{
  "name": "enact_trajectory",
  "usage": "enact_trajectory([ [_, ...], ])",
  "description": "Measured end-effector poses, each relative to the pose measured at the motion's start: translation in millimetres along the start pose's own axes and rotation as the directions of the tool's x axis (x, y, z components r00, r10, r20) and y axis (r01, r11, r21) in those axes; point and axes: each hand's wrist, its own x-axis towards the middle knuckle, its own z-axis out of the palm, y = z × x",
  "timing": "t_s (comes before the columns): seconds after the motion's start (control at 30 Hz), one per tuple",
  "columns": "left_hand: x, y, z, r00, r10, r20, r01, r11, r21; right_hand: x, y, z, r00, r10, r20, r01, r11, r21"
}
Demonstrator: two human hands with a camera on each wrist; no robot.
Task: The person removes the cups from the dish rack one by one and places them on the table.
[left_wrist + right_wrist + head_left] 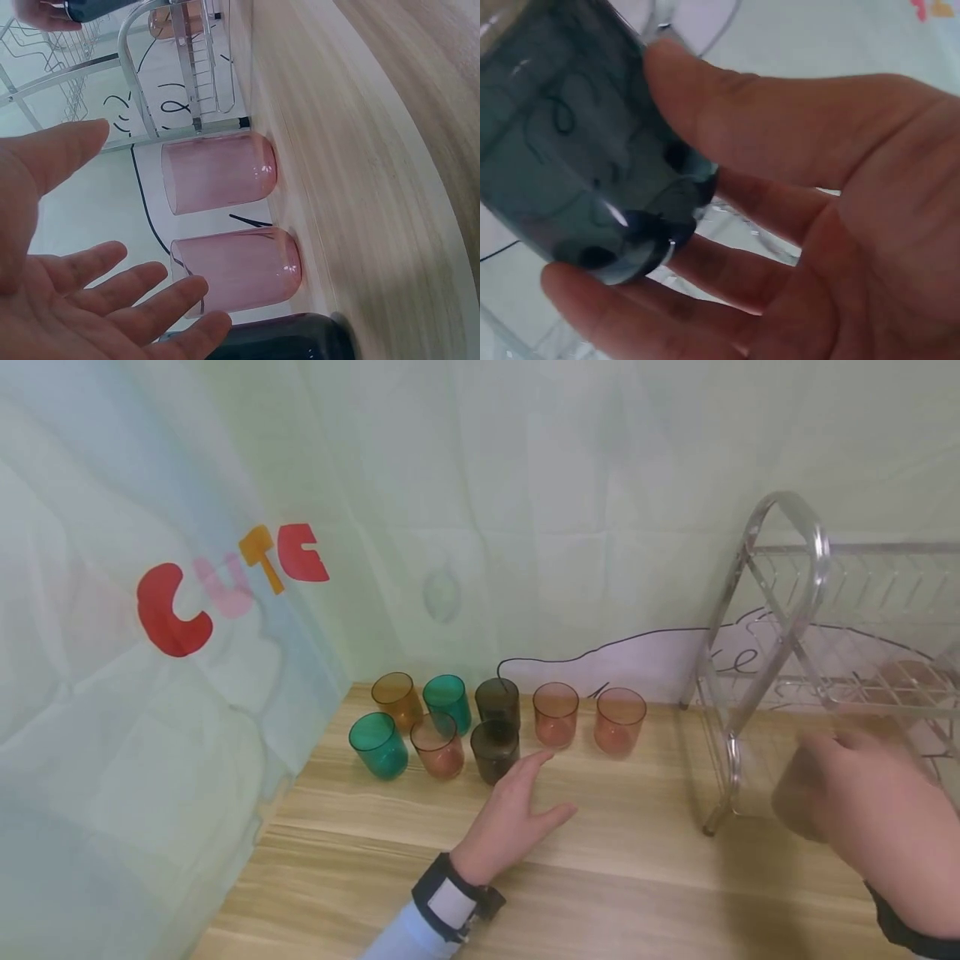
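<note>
My right hand [870,810], blurred in the head view, grips a dark grey glass [592,165] between thumb and fingers, beside the metal dish rack [813,568]. The left hand [506,822] is held over the table with its fingers spread and holds nothing. Its fingertips appear close to a front dark glass [493,750]; whether they touch it I cannot tell. Right of that glass stand two pink glasses [555,717]. To the left are a front pink glass [438,747], two green glasses [378,746] and an amber glass [397,702]. Another dark glass [498,700] stands behind.
The two-tier rack stands at the right of the wooden table [600,868], its near foot on the tabletop. A pinkish glass [911,683] shows through its wires. Behind hangs a pale cloth [600,485], with coloured letters [174,610] on the left side.
</note>
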Motion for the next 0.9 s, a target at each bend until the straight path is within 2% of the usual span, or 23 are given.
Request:
enact_trajectory([
  [0.07, -0.4, 0.2, -0.1, 1.000, -0.001, 0.000, 0.001, 1.000, -0.001, -1.5, -5, -5, 0.997, 0.044, 0.064, -0.045, 0.999, 0.008],
  [0.13, -0.7, 0.0, -0.2, 1.000, 0.001, -0.002, -0.001, 1.000, -0.002, -2.7, -10, -9, 0.983, 0.119, 0.136, -0.123, 0.992, 0.019],
  [0.2, -0.8, 0.0, -0.4, 1.000, 0.003, -0.004, -0.003, 1.000, -0.003, -3.0, -14, -13, 0.970, 0.158, 0.183, -0.168, 0.985, 0.039],
  [0.33, -0.3, 0.1, -0.7, 1.000, -0.001, -0.001, 0.001, 1.000, -0.018, -3.2, -22, -18, 0.954, 0.197, 0.228, -0.217, 0.974, 0.065],
  [0.53, 1.3, 1.1, -1.9, 0.999, -0.052, -0.002, 0.052, 0.995, -0.090, 1.5, -35, -26, 0.959, 0.160, 0.235, -0.190, 0.975, 0.114],
  [0.67, 2.7, 3.2, -2.8, 0.995, -0.096, -0.002, 0.094, 0.982, -0.164, 9.1, -49, -24, 0.969, 0.091, 0.230, -0.134, 0.975, 0.175],
  [0.77, 3.2, 5.7, -3.4, 0.994, -0.113, 0.011, 0.112, 0.960, -0.258, 15.8, -60, -15, 0.984, 0.035, 0.175, -0.074, 0.972, 0.221],
  [0.9, 3.7, 9.5, -4.4, 0.992, -0.123, 0.006, 0.116, 0.921, -0.371, 24.2, -72, -1, 0.994, -0.004, 0.108, -0.027, 0.959, 0.281],
])
